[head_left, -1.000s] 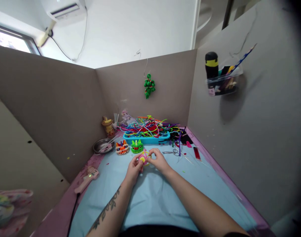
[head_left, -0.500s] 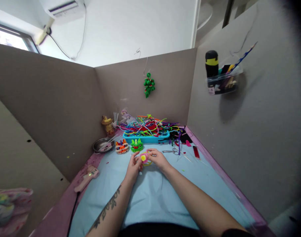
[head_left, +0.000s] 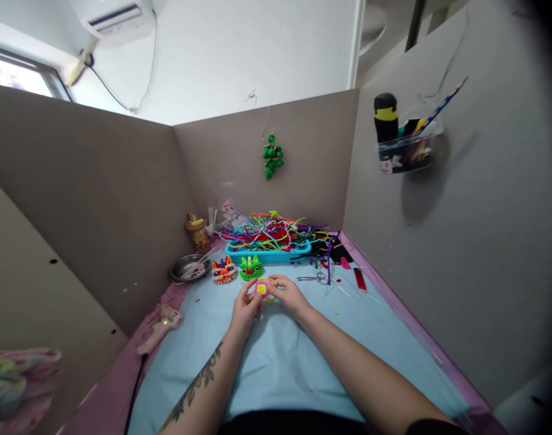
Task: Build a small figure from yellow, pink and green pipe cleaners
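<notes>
Pink and yellow fuzzy stuff makes up the small piece (head_left: 261, 289) between the person's two hands, over the blue cloth (head_left: 276, 356) on the table. From the piece, the left hand (head_left: 245, 305) is at about half past seven and the right hand (head_left: 290, 296) is just past three o'clock. Both hands touch it, so neither one has to reach. The left hand pinches it, with the thumb by the front. The right hand's fingertips seem to pinch the right edge.

The piece looks about as wide as it is tall, so no long side shows. It has a bright yellow middle with pink around it, and a thin yellow bit pokes out toward four o'clock. Fingers hide the rest.

Close by at eleven o'clock sits a green animal head (head_left: 251, 268), and an orange one (head_left: 224, 270) sits at ten. The blue tray (head_left: 269, 257) is at twelve.
</notes>
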The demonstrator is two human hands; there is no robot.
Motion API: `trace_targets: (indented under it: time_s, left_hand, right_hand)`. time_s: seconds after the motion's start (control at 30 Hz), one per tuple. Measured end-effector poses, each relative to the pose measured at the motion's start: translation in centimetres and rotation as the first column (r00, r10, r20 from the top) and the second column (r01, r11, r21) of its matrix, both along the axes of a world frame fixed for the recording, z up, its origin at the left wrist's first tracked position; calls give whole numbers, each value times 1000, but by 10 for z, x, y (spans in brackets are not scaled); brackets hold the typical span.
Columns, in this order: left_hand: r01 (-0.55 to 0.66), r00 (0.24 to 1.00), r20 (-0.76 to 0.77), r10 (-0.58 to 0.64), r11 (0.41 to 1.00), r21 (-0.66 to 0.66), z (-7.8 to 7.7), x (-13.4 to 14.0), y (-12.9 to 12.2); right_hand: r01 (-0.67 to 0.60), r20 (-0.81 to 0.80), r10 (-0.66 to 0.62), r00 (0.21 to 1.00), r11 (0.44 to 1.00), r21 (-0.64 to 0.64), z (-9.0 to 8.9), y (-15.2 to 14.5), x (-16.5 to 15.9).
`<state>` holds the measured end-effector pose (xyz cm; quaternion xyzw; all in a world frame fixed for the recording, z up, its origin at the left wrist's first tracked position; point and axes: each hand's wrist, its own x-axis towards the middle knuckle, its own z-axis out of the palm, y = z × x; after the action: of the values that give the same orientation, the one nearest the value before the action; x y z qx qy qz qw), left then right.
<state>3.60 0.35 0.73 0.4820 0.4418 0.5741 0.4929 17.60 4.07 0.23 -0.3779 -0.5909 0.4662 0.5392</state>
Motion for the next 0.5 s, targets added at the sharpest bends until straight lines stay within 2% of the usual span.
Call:
trace_targets:
  time_s: [0.13,0.23,0.37,0.5]
  left_hand:
    - [-32,999,27,33,999,-9,1,-1,1]
    - [-55,998,28,55,998,-19,1,-2,1]
    - [-49,998,29,51,998,-40,1,-3,2]
    - [-54,997,61,56,998,-29,1,-2,0]
  right_hand:
    - [36,0,-36,999,999,6,-2,0,-1]
    - [-3,20,3,1000,1000,20,-1,0,0]
    - [-63,127,53,990,995,76,3,-3,0]
    - [12,229,-50,972,986,166,8,-7,-1]
